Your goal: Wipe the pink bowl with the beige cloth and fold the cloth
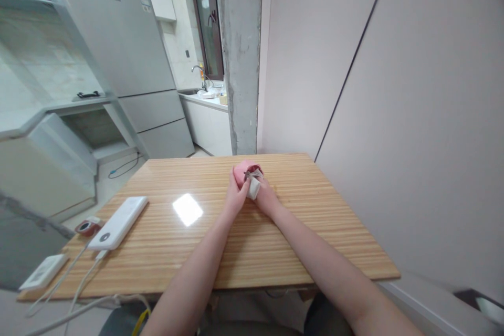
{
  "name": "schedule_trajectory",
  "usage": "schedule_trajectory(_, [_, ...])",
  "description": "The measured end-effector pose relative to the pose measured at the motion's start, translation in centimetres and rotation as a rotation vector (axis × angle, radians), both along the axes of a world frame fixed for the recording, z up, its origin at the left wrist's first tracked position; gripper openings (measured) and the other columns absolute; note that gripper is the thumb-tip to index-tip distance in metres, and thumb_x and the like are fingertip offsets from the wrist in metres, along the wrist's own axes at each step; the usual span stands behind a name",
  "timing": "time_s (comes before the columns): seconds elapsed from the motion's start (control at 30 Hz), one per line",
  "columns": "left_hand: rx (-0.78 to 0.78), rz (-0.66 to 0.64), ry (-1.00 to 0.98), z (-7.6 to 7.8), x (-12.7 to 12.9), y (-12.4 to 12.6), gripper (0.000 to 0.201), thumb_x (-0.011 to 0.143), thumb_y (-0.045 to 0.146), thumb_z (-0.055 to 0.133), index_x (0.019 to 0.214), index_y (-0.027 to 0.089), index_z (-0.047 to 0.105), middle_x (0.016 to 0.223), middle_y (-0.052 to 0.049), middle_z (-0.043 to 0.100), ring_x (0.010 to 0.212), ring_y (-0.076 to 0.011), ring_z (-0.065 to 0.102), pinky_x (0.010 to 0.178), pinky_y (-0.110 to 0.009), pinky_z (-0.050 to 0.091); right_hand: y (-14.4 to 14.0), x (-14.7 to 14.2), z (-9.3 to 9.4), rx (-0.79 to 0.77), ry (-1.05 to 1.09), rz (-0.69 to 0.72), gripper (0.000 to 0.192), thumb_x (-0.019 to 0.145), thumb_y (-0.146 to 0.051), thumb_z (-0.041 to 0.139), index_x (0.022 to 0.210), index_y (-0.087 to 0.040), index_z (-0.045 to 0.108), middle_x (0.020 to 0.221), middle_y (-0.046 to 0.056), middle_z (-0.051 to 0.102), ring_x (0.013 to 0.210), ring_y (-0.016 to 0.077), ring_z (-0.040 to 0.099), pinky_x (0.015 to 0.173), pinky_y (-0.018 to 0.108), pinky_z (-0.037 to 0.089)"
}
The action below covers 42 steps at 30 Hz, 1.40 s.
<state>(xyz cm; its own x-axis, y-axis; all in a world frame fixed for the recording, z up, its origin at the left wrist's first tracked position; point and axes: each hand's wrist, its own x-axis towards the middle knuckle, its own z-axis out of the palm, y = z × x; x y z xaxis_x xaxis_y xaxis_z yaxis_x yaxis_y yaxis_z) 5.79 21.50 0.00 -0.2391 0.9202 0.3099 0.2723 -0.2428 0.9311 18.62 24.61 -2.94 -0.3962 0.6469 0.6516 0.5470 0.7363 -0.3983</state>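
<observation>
Both arms stretch out across the wooden desk [275, 241] and meet near its far edge, close to the wall; the left hand [235, 195] and the right hand [266, 198] are pressed together around a small pink thing [243, 169], soft-looking and rounded, held just above the desk top; the left hand wraps its near side, fingers closed on it; the right hand pinches a small white piece [254, 187] that sits against the pink thing's underside, and something thin and dark, perhaps metal, crosses between the two, too small to make out; as I judge it, the work on the pink thing is in the middle, neither set down nor let go, with both hands busy at the joint between pink and white; whether that white piece is coming off or going on I cannot tell; over at the left end of the desk lie a white power bank [118, 223] with a cable [74, 278] trailing off the edge, a flat white device [42, 271] and a small red gadget [88, 227], all well apart from the hands and untouched; a grey fridge [118, 47] stands beyond
</observation>
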Motion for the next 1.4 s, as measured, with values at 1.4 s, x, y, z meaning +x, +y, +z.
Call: schedule_trajectory(1.4, [0.056, 0.011, -0.116, 0.2, -0.3, 0.0, 0.083, 0.073, 0.032, 0.07, 0.144, 0.018, 0.028, 0.133, -0.013, 0.053, 0.121, -0.0237, 0.053, 0.104, -0.036, 0.04, 0.0, 0.6, -0.1, 0.038, -0.001, 0.036, 0.03, 0.091, -0.023, 0.053, 0.12, -0.02, 0.06, 0.112, 0.012, 0.064, 0.109, 0.0244, 0.056, 0.094, 0.042, 0.047])
